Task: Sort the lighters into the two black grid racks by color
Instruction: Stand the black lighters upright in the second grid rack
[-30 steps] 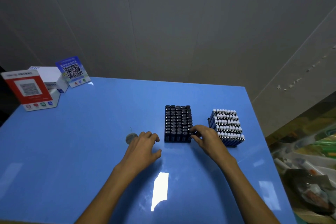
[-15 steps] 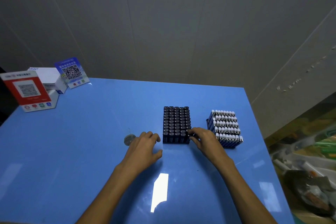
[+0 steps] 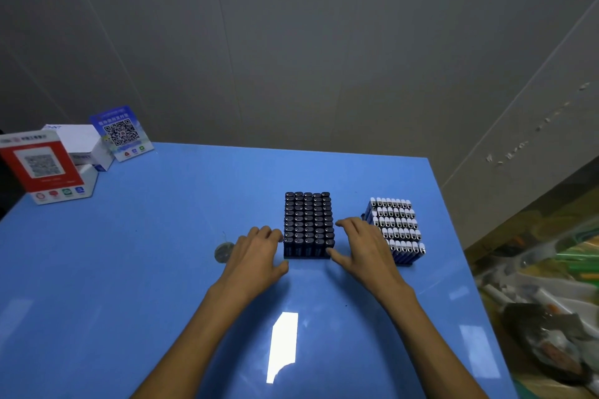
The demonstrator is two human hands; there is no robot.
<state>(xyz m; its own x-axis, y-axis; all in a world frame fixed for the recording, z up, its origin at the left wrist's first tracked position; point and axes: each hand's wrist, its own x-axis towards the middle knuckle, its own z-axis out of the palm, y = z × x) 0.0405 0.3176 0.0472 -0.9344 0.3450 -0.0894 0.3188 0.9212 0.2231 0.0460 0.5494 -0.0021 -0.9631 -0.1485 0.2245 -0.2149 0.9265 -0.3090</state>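
Since the earlier frames the right hand (image 3: 364, 253) had come off the near right corner of the black block and spread flat beside it, while the left hand (image 3: 256, 257) had slid in from nine o'clock until its fingertips reached the block's left edge. Two blocks of lighters stood upright on the blue table (image 3: 146, 269). The block of black lighters (image 3: 308, 224), at twelve o'clock from the wrists and between the two hands, showed five columns; its rows ran to roughly ten, though the far ones blurred together. The block of white-capped blue lighters (image 3: 397, 230) stood at three o'clock from the black one, apart from it, in five rows of about eight; the right hand covered some of its near left corner. The racks themselves were hidden under the lighters. Both hands lay palm down with fingers loose and slightly spread, gripping nothing; the left fingertips touched the black block's left side, the right thumb touched its near right corner, and the right fingers lay in the gap between the two blocks. One small round greyish object (image 3: 223, 250) lay on the table at nine o'clock from the left hand. At ten o'clock, on the far left corner, stood one red QR sign (image 3: 40, 165), one blue QR sign (image 3: 120, 132) and one white box (image 3: 79, 142).
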